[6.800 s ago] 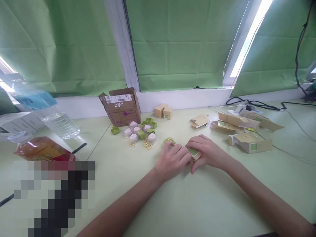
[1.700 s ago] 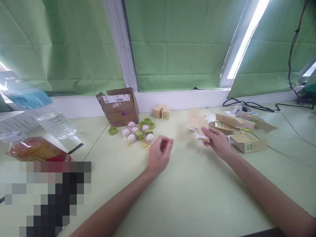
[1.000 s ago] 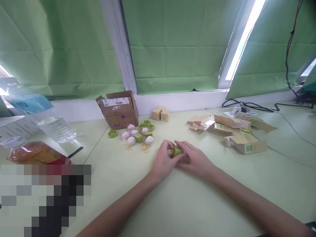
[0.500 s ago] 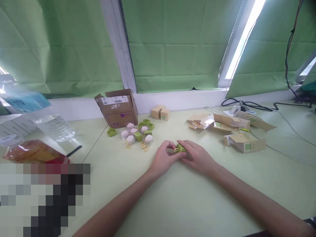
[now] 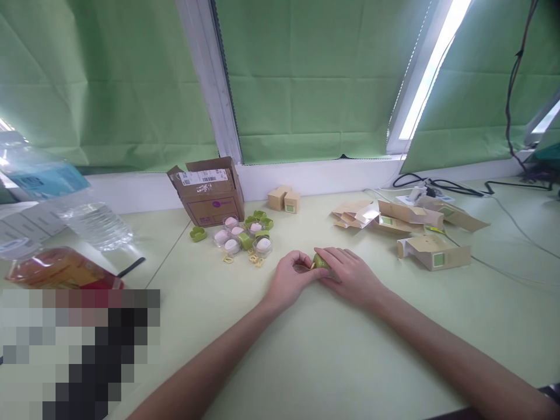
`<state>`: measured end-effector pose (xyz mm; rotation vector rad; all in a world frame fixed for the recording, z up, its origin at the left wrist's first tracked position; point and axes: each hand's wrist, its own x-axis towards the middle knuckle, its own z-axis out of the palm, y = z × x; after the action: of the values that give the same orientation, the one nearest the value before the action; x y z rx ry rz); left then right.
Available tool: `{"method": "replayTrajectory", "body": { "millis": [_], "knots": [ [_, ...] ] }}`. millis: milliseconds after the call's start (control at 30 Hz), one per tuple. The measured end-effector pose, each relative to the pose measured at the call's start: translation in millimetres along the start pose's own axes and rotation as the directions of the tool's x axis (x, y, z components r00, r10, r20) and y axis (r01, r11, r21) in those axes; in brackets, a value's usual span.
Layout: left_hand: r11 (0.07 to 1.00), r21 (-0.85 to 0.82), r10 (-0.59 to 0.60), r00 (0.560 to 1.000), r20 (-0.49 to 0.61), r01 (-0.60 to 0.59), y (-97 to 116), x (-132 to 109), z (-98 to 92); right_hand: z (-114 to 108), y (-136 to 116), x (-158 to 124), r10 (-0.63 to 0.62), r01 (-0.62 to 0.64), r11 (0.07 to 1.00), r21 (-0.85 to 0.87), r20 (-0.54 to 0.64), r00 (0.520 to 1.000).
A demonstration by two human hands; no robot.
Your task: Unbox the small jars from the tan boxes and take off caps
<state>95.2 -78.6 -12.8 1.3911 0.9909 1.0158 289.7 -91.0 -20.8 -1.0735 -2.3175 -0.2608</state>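
A small rounded green plastic piece (image 5: 321, 262) is held between my two hands, just above or on the table. My right hand (image 5: 352, 275) wraps round it from the right, its fingers hiding much of it. From the left, my left hand (image 5: 289, 283) closes thumb and fingers on its near side, where a bit of a pale yellow ring (image 5: 312, 265) shows. Beyond my left hand lie clear cups with white round pieces (image 5: 263, 246), green clover-shaped parts (image 5: 198, 234) and pale yellow rings (image 5: 228, 259).
An opened cardboard box (image 5: 212, 201) stands against the wall, with small tan boxes (image 5: 291, 203) to its right. Flattened cartons (image 5: 437, 255) and cables (image 5: 464, 190) lie at the right. Bottles (image 5: 65, 268) lie at the left, near a black stick-like item (image 5: 131, 267).
The green piece has turned slightly in my fingers, and less of the yellow ring shows. Both hands stay in nearly the same place.
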Motion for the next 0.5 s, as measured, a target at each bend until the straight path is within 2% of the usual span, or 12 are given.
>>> {"method": "replayTrajectory", "body": {
  "millis": [500],
  "knots": [
    [1.0,0.015,-0.007,0.999,-0.035,0.008,5.0,-1.0,1.9,0.9,-0.3,-0.5,-0.018,0.017,0.996,-0.084,-0.008,1.0]
  ]
}}
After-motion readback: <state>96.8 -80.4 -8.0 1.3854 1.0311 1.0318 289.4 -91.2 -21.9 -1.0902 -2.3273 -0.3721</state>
